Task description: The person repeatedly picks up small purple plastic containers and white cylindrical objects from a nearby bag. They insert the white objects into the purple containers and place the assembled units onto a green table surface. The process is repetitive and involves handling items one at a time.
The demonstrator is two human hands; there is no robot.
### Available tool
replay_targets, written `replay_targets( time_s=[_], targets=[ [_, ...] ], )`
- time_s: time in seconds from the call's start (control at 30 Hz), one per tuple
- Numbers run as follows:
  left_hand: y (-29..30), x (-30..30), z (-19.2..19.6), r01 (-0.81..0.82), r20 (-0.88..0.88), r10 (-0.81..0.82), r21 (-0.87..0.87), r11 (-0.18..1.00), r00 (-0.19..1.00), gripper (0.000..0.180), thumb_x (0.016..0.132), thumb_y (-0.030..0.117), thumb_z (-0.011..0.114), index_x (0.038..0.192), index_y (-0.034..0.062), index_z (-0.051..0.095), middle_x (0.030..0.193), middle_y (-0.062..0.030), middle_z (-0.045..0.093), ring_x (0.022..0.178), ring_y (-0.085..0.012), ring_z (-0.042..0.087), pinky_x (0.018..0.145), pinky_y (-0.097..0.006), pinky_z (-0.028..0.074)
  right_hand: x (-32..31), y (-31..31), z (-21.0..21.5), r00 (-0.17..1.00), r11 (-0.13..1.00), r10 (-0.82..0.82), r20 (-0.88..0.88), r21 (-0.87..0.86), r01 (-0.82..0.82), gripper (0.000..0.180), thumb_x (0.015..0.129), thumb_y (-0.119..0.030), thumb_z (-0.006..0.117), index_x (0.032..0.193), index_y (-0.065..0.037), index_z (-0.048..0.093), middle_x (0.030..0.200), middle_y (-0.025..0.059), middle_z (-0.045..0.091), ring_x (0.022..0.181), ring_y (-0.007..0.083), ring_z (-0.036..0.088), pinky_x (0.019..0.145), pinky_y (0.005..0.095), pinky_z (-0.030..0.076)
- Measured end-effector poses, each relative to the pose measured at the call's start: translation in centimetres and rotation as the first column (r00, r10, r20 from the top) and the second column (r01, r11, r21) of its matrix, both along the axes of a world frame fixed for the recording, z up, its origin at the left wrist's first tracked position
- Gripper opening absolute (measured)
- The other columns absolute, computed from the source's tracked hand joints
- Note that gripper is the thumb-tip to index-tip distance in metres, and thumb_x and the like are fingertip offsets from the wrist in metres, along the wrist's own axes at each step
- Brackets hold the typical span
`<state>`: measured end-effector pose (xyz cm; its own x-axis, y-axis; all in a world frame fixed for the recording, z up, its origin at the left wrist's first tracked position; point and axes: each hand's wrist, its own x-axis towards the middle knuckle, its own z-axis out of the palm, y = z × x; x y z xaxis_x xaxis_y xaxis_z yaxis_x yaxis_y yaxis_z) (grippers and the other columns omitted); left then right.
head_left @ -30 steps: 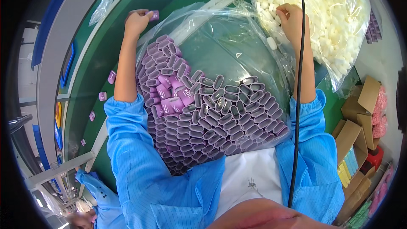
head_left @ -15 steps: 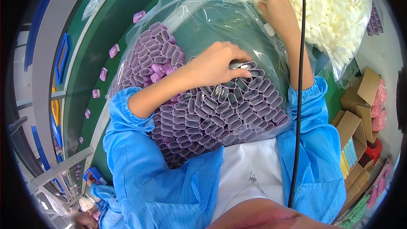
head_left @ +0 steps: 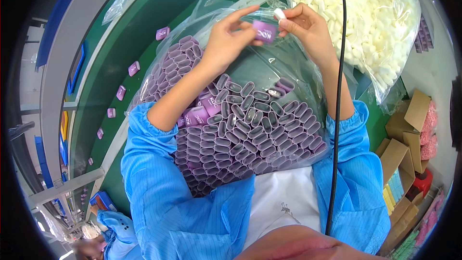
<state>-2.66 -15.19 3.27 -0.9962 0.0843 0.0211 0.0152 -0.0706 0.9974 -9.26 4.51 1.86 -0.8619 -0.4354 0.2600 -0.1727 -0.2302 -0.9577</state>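
My left hand (head_left: pixel 227 38) is closed on a small purple plastic case (head_left: pixel 264 32), blurred by motion, with the index finger stretched out above it. Close beside it, my right hand (head_left: pixel 309 31) pinches a small white block (head_left: pixel 279 15) between thumb and fingertips. Below both hands, a clear plastic bag (head_left: pixel 262 74) holds many oval purple cases (head_left: pixel 231 140), most standing with their hollow ends up. A few cases (head_left: pixel 196 115) lie on their sides near my left forearm. To the right of my right hand rests a clear bag full of cream-white blocks (head_left: pixel 358 24).
Purple cases (head_left: pixel 134 68) sit spaced along a green conveyor belt (head_left: pixel 103 139) on the left. A black cable (head_left: pixel 340 96) hangs down in front of my right arm. Cardboard boxes (head_left: pixel 404 130) and a red stool (head_left: pixel 422 183) stand at right. Another person (head_left: pixel 118 233) works at lower left.
My left hand has risen from the standing cases with one purple case. My right hand has come from the bag of white blocks toward it, holding a block.
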Motion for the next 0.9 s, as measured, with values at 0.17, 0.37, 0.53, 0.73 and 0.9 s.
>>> replay_targets(
  time_s=[0.17,0.37,0.53,0.73,0.9],
  targets=[
    [-0.8,-0.9,-0.9,-0.084,-0.026,0.098,0.339,0.937,0.995,0.033,0.091,0.005,0.057,0.123,-0.0035,0.054,0.115,-0.0154,0.06,0.104,-0.0208,0.061,0.088,-0.031,0.054,1.2,-0.7,0.1,0.999,1.0,-0.022,0.039,0.015,0.021,0.014,0.087,-0.004,0.066,0.097,0.004,0.061,0.085,0.0091,0.064,0.072,0.0127,0.062,0.065,0.0257,0.051],
    [-0.8,-0.7,-0.7,0.022,-0.148,-0.003,0.125,0.992,0.989,0.029,0.089,0.003,0.061,0.117,-0.0044,0.057,0.114,-0.0161,0.062,0.103,-0.0203,0.062,0.09,-0.035,0.054,1.8,-1.8,-0.3,0.984,0.989,-0.144,-0.105,-0.05,0.14,0.011,0.086,-0.003,0.066,0.095,0.004,0.063,0.086,0.0068,0.064,0.071,0.011,0.061,0.064,0.0234,0.049],
    [-0.9,-0.5,-0.2,0.059,-0.154,-0.042,0.112,0.992,0.987,0.029,0.089,0.003,0.061,0.118,-0.0041,0.057,0.114,-0.0164,0.062,0.103,-0.0203,0.062,0.091,-0.035,0.054,2.3,-1.6,0.0,0.988,0.987,-0.156,0.001,-0.027,0.156,0.009,0.085,-0.001,0.068,0.093,0.003,0.065,0.091,0.0068,0.066,0.079,0.0104,0.061,0.068,0.0236,0.05],
    [0.1,0.0,0.1,0.062,-0.076,-0.032,0.432,0.9,0.997,0.031,0.09,0.003,0.06,0.12,-0.0037,0.055,0.118,-0.0175,0.059,0.107,-0.0219,0.061,0.094,-0.036,0.053,2.1,-2.6,-1.3,0.874,0.962,-0.26,-0.411,-0.191,0.197,0.016,0.077,0.002,0.073,0.09,0.003,0.065,0.09,0.0096,0.067,0.076,0.0153,0.063,0.066,0.0269,0.051],
    [-0.2,-0.2,0.2,0.08,-0.094,-0.047,0.395,0.915,0.994,0.031,0.091,0.002,0.059,0.121,-0.004,0.055,0.119,-0.0183,0.059,0.107,-0.0217,0.061,0.093,-0.035,0.053,2.7,-2.7,-0.7,0.643,0.909,-0.35,-0.681,-0.081,0.409,0.017,0.073,0.001,0.075,0.085,0.002,0.063,0.089,0.0121,0.065,0.075,0.0217,0.063,0.065,0.0291,0.05]
  ],
)
